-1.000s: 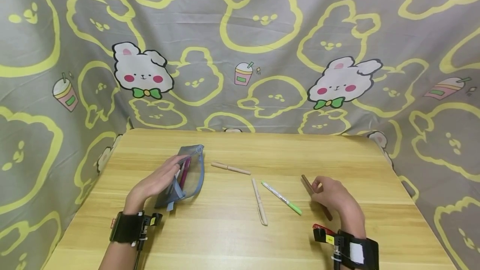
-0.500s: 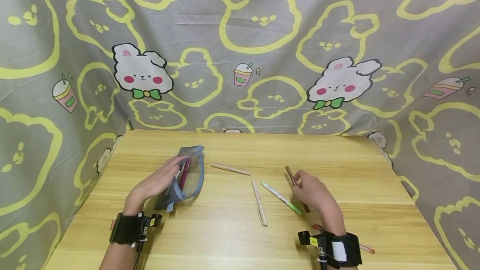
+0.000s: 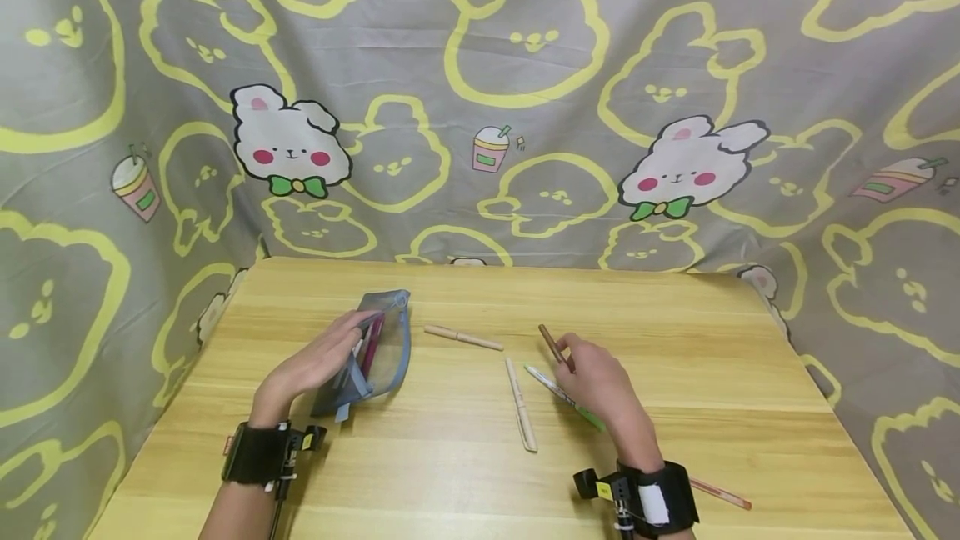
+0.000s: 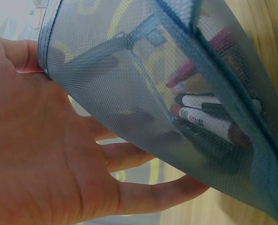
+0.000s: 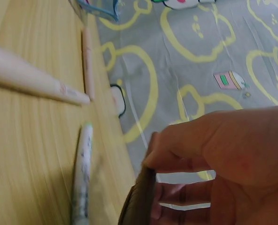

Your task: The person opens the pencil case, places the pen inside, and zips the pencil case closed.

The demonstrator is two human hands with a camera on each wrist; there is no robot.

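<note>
My left hand [image 3: 311, 367] grips the rim of a blue-grey mesh pencil pouch [image 3: 388, 365] lying at the left of the table. Through the mesh in the left wrist view, white markers [image 4: 209, 123] and a magenta pen [image 4: 181, 74] show inside the pouch. My right hand [image 3: 600, 382] pinches a slim brown pen [image 3: 553, 344] between thumb and fingers, its tip pointing up and left. Beneath that hand lies a white marker with green ends [image 3: 555, 386], partly covered by it. Two beige pens, one slanting [image 3: 521, 407] and one farther back [image 3: 463, 337], lie between the hands.
A reddish pen [image 3: 722, 492] lies beside my right wrist, partly hidden by the wrist strap. Behind the wooden table [image 3: 480, 498] hangs a grey curtain [image 3: 420, 48] with yellow cartoon outlines.
My right hand has moved left with the brown pen, from the right side to above the green-ended marker, uncovering the reddish pen. The left hand and pouch stay put.
</note>
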